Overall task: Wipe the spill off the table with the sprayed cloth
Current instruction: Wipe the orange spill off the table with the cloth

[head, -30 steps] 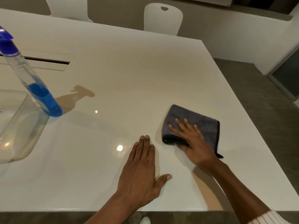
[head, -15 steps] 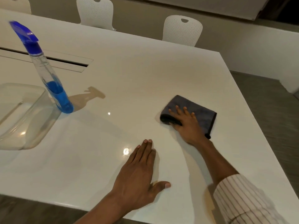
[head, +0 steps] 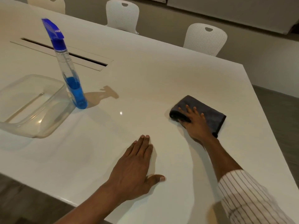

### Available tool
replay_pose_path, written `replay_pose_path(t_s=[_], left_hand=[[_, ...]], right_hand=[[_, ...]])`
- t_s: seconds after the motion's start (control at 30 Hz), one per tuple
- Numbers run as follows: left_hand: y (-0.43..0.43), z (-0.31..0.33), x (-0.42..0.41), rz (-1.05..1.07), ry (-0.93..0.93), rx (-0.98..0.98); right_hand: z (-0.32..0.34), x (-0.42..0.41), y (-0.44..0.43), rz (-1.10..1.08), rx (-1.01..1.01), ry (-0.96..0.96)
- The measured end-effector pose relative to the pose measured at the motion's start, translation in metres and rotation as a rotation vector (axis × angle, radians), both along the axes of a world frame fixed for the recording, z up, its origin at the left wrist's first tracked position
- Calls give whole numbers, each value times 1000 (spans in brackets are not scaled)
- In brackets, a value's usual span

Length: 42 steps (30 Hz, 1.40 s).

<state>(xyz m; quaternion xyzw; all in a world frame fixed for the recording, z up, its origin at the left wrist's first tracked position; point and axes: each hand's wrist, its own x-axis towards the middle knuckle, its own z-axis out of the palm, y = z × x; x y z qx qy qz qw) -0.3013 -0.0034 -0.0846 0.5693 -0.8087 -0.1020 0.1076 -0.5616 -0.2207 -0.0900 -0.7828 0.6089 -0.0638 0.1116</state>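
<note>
My right hand (head: pixel 196 125) presses flat on the folded grey cloth (head: pixel 210 110), fingers straight and spread, nothing pinched. The cloth sits near the table's (head: pixel 161 70) right edge, long axis far-left to near-right. Left hand (head: pixel 134 168) flat, idle. I can't make out the spill.

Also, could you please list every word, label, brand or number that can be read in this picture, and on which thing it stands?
No text here can be read.
spray bottle: a tiny pale mark on its blue trigger head, too small to read; no label shows on the clear body.
cloth, clear container, table, chairs: no writing visible.
</note>
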Motion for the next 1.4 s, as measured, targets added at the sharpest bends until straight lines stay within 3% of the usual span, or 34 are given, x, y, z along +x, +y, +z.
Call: replay_pose_path(t_s=[0.17,0.3,0.4,0.6,0.8,1.0,1.2,1.4], left_hand=[[-2,-3,2,12,29,12],[-5,-3,10,53,44,0],[-7,-3,24,96,14,-20],[4,-1,56,206,6,-6],[4,2,59,206,-21,-3],[5,3,64,188,17,1],[8,8,66,191,46,17],[7,5,88,245,50,-48]], right_hand=[[7,70,14,192,-1,5],[-3,71,49,323,-43,-70],[-3,58,29,302,-2,-109],[4,92,-35,94,-23,24],[6,154,6,276,-34,21],[8,132,13,354,100,-209],[20,168,-31,238,88,-90],[13,201,-5,413,95,-129]])
